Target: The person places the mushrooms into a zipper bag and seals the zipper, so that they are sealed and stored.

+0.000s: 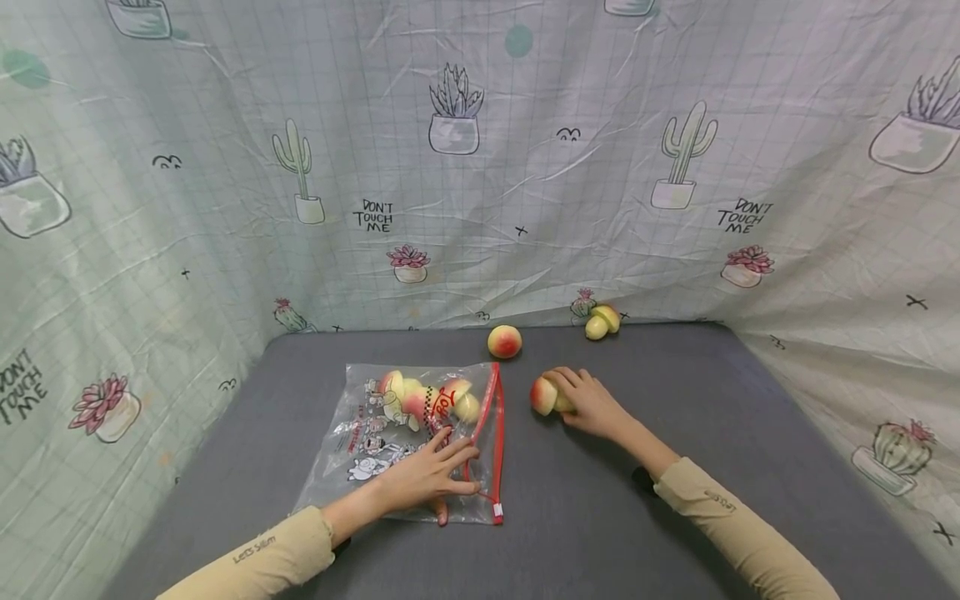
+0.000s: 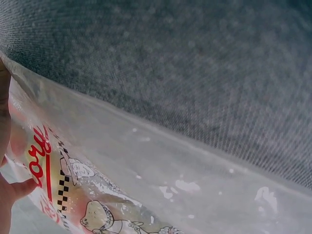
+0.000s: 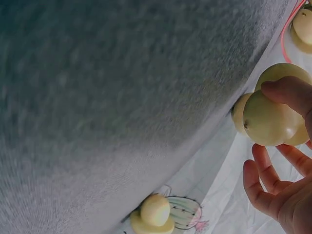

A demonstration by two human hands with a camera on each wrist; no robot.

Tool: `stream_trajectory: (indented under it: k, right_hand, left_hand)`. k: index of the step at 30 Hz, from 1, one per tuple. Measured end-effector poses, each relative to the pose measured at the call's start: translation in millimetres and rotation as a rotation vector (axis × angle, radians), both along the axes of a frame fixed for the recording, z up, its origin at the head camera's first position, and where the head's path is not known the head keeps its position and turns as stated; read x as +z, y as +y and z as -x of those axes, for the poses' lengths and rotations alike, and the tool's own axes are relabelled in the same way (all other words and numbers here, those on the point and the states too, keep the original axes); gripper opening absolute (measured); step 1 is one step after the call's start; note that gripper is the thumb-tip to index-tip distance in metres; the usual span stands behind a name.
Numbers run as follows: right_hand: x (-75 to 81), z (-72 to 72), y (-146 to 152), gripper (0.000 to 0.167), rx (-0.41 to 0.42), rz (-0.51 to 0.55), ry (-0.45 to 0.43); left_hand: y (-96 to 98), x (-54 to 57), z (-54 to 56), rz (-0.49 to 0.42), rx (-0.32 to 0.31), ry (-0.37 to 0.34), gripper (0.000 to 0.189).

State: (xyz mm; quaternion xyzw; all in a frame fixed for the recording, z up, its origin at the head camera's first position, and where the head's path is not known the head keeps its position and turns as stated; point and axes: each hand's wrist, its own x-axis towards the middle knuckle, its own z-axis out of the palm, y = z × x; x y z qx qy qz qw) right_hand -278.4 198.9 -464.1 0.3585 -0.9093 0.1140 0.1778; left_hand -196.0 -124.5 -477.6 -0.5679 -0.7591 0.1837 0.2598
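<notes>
Left sleeve (image 1: 258,554) leads to the left hand (image 1: 422,479), fingers apart on the bag (image 1: 500,433), best steadying it lightly while the right hand (image 1: 594,408), fingers clamped on 1 mushroom (image 1: 543,397) right of the bag, grips evenly.

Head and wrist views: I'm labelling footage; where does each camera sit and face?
Head: worn on the head, facing forward and down over the gray table; left hand, right hand and both sleeves show.
Left wrist: on that wrist, facing the clear zip bag and table; part of the left hand shows.
Right wrist: on that wrist, facing the held mushroom-shaped piece; the right hand's fingers show.
Shared: head and right wrist both show that mushroom-shaped piece and the printed curtain.
</notes>
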Motion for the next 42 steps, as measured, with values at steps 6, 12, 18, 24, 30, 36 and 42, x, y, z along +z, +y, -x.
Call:
stream_trajectory:
  k: [6,12,18,24,30,36,42]
  right_hand:
    - [0.1,-4.6,-6.3,0.073,0.018,0.005,0.014]
    - [1.0,-9.9,-14.4,0.071,0.054,0.022,0.035]
    - [2.7,-14.4,-21.6,0.069,0.074,0.016,0.029]
    - [4.9,-19.4,-28.5,0.069,0.088,0.01,0.005]
    - [2.2,-22.2,-35.2,0.069,0.112,0.004,-0.014]
    - [0.4,-24.9,-41.1,0.069,0.122,-0.012,-0.031]
    - [1.4,-25.6,-46.2,0.068,0.126,-0.031,-0.043]
  left_hand:
    - [0.0,0.1,0.4,0.0,-0.002,0.021,0.055]
    - [-0.2,0.5,-0.1,0.005,-0.001,0.015,0.057]
    - [0.1,0.6,-0.8,0.003,0.005,0.009,0.056]
    - [-0.1,-0.4,-1.5,0.009,0.009,0.007,0.058]
    - [-0.8,-2.0,-1.4,-0.004,0.0,0.009,0.058]
    - [-1.8,-4.1,-0.1,-0.04,-0.029,0.041,0.057]
    - [-2.5,-0.9,-1.1,-0.03,-0.02,0.042,0.055]
